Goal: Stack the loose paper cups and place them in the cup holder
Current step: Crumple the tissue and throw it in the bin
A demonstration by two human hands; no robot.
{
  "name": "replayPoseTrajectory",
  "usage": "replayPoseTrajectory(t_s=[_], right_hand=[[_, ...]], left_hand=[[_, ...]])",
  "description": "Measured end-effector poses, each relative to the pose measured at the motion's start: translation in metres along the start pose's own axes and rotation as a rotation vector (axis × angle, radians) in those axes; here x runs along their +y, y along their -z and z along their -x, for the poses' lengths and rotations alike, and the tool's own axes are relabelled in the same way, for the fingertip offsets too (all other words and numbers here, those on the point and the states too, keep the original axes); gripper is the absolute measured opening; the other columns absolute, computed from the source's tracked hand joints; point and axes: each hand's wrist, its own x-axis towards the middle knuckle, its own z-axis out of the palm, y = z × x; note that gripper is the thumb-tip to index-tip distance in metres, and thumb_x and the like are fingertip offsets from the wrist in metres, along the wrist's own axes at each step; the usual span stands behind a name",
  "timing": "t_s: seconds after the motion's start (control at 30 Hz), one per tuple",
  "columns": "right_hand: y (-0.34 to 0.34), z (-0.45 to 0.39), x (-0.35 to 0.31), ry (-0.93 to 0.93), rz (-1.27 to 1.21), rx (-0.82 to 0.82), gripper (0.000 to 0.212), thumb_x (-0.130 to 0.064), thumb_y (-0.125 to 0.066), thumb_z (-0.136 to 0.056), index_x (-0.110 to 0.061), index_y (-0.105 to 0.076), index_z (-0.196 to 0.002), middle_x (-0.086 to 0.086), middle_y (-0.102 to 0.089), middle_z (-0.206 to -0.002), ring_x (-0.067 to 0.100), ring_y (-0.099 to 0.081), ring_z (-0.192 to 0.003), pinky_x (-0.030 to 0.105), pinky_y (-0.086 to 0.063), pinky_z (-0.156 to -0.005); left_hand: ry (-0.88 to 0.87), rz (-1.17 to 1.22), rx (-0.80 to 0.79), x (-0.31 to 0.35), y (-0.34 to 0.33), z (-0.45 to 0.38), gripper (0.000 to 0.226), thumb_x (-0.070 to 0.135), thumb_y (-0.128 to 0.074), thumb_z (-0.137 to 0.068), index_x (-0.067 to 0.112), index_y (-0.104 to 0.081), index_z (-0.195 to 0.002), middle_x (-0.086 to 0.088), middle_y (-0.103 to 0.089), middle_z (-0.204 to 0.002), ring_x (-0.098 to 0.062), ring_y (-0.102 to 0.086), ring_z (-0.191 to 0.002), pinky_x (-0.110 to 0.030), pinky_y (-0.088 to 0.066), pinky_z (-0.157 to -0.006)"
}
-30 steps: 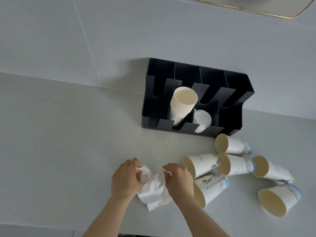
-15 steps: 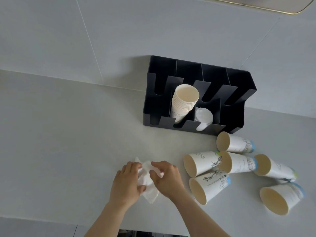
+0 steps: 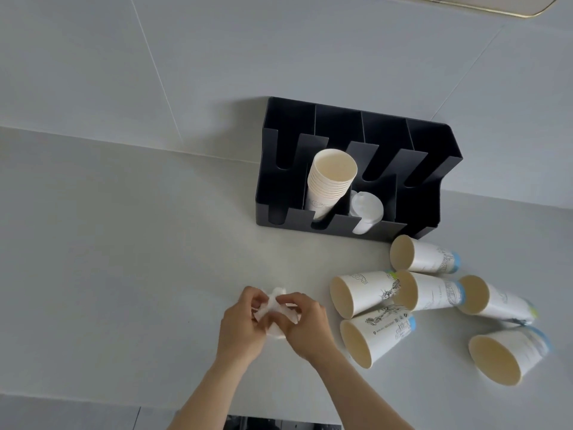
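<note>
loose cups (image 3: 431, 308): six on their sides, worktop (image 3: 124, 259) right, mouths facing left-front | cup holder (image 3: 356, 169) at wall, stack (image 3: 330, 184) tilted inside | left hand (image 3: 240, 325), right hand (image 3: 305, 325): fingers pinched on crumpled tissue (image 3: 274, 308) | worktop left open

Café-style drinks counter (image 3: 124, 243): black cup holder (image 3: 434, 156), lids (image 3: 367, 209).

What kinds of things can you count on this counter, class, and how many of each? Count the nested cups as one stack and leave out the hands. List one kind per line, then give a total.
Loose paper cups lying on their sides: 6
Stack of cups in the holder: 1
Black cup holder: 1
White lids, number unclear, counted as one pile: 1
Crumpled white tissue: 1
Total: 10
</note>
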Motion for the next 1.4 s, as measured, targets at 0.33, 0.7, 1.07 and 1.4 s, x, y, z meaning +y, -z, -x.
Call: replayPoseTrajectory(t_s=[0.33,0.7,1.07,1.4], right_hand=[[0.017,0.000,-0.002,-0.044,-0.057,0.084,0.019,-0.008,-0.075,-0.080,-0.021,-0.071,-0.093,-0.005,-0.070,-0.088,0.007,-0.063,-0.082,0.009,-0.046,-0.059],[0.023,0.013,-0.010,0.033,-0.210,-0.266,0.034,-0.030,-0.087,-0.071,-0.036,-0.074,-0.102,-0.013,-0.070,-0.110,0.008,-0.065,-0.103,0.029,-0.056,-0.086],[0.020,0.045,0.015,0.136,-0.155,-0.530,0.028,-0.014,-0.087,-0.073,-0.031,-0.079,-0.095,-0.001,-0.077,-0.098,0.021,-0.075,-0.088,0.043,-0.063,-0.082],[-0.066,0.105,0.029,0.280,0.085,-0.673,0.023,-0.017,-0.080,-0.078,-0.029,-0.075,-0.097,-0.004,-0.077,-0.091,0.022,-0.072,-0.079,0.047,-0.061,-0.077]], left_hand=[[-0.174,0.063,-0.222,-0.002,0.002,0.010,0.074,0.026,-0.093,-0.066,0.037,-0.052,-0.127,0.022,-0.045,-0.126,0.003,-0.056,-0.111,-0.013,-0.049,-0.092],[-0.055,0.042,0.093,0.004,0.004,0.037,0.035,0.006,-0.077,-0.083,0.030,-0.063,-0.105,0.018,-0.070,-0.094,-0.008,-0.068,-0.085,-0.026,-0.060,-0.071],[0.157,0.142,0.352,-0.011,-0.006,0.123,0.047,0.014,-0.086,-0.074,0.028,-0.051,-0.103,0.014,-0.068,-0.095,-0.008,-0.065,-0.085,-0.030,-0.055,-0.069],[0.294,0.133,0.544,-0.094,0.010,0.221,0.037,0.019,-0.084,-0.077,0.042,-0.068,-0.102,0.013,-0.061,-0.104,-0.006,-0.059,-0.096,-0.027,-0.047,-0.083]])
